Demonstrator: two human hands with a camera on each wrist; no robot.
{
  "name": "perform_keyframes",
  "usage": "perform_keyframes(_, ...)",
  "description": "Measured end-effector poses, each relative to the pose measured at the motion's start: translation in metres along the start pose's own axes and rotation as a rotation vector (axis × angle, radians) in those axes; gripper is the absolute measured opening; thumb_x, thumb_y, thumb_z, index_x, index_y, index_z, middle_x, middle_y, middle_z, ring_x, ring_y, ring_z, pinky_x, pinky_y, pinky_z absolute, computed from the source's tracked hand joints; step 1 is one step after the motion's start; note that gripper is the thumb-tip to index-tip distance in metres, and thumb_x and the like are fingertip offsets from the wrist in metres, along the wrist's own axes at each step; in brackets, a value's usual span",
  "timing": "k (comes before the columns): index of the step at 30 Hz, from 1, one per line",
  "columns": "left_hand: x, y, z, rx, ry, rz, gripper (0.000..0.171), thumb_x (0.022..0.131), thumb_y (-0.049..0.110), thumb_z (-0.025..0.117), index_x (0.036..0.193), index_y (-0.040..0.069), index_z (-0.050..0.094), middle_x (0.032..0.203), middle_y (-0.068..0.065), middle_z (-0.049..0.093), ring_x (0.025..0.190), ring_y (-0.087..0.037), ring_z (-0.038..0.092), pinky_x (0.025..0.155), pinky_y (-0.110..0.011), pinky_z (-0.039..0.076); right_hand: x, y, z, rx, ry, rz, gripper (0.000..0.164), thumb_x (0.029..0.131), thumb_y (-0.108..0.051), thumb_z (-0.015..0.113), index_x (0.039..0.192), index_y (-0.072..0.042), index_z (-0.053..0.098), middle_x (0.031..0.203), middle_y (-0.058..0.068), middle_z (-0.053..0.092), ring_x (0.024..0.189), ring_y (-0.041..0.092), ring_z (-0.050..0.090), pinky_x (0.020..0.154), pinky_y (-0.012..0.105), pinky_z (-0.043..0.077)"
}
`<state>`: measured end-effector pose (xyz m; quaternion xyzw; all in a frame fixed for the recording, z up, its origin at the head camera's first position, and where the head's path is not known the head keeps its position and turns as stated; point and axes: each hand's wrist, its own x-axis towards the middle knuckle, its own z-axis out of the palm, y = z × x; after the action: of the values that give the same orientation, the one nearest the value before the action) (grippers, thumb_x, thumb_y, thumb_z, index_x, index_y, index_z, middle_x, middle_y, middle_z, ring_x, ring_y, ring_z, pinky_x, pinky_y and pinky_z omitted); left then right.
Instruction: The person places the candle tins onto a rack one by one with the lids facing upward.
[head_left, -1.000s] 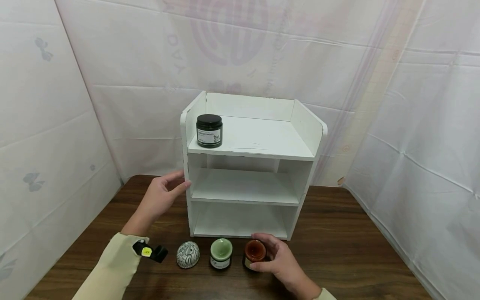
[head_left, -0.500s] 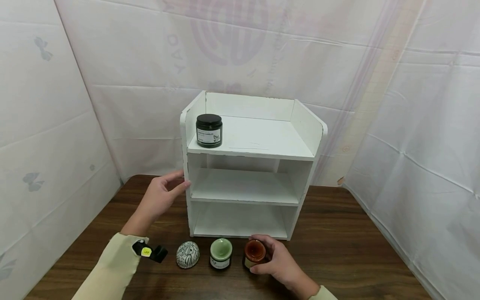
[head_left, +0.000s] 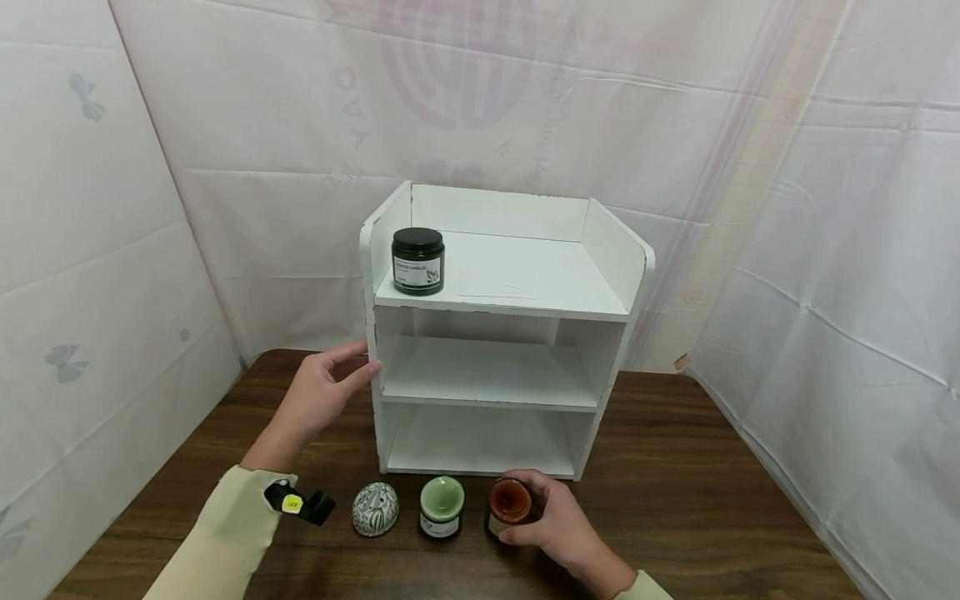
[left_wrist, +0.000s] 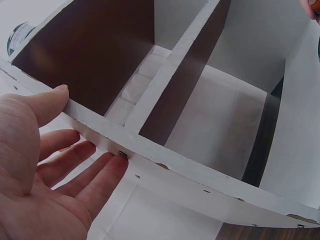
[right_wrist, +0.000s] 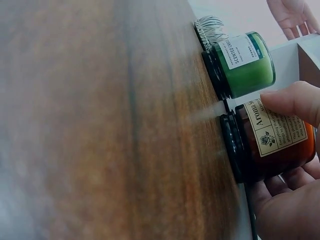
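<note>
My right hand (head_left: 558,521) holds an amber candle jar (right_wrist: 280,132), thumb on its cream label and fingers round the far side. The jar stands on the table, its black lid downward. To its left is a green candle jar (head_left: 441,504), also lid down, then a zebra-patterned dome-shaped item (head_left: 376,509). My left hand (left_wrist: 60,160) rests against the left side panel of a white shelf unit (head_left: 487,398), thumb on the front edge and relaxed fingers touching the outer face. A dark green scented-candle jar (head_left: 417,262) with a black lid sits at the top shelf's left front.
The shelf unit stands on a dark wooden table (head_left: 675,483), with two lower compartments behind the row of items. White patterned sheeting (head_left: 285,108) hangs at the back and both sides. A black wrist strap with a small device (head_left: 300,502) circles my left sleeve.
My right hand shifts very slightly about the amber candle jar, which stays in place. The left hand and the other items look unmoved.
</note>
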<state>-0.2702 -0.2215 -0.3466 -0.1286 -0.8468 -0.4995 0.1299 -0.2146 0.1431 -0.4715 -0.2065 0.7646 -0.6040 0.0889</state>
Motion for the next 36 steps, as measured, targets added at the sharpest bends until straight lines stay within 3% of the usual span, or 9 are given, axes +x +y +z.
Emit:
perform_keyframes(17, 0.0, 0.003, -0.001, -0.026, -0.004, -0.003, 0.059, 0.099, 0.045, 0.066, 0.147, 0.01, 0.057, 0.144, -0.012, 0.062, 0.126, -0.027, 0.062, 0.087, -0.014, 0.052, 0.001, 0.0, -0.002, 0.002, 0.071, -0.002, 0.067, 0.074, -0.007, 0.09, 0.133, 0.002, 0.06, 0.125, 0.019, 0.07, 0.105, 0.007, 0.067, 0.092, 0.02, 0.052)
perform_keyframes(36, -0.002, 0.006, -0.002, -0.035, -0.015, -0.016, 0.06, 0.099, 0.043, 0.067, 0.149, 0.011, 0.055, 0.146, -0.012, 0.06, 0.128, -0.029, 0.061, 0.089, -0.014, 0.05, 0.002, -0.008, 0.002, 0.161, 0.156, -0.015, 0.065, 0.07, 0.002, 0.09, 0.127, 0.008, 0.059, 0.121, 0.022, 0.069, 0.1, 0.012, 0.07, 0.087, 0.023, 0.058)
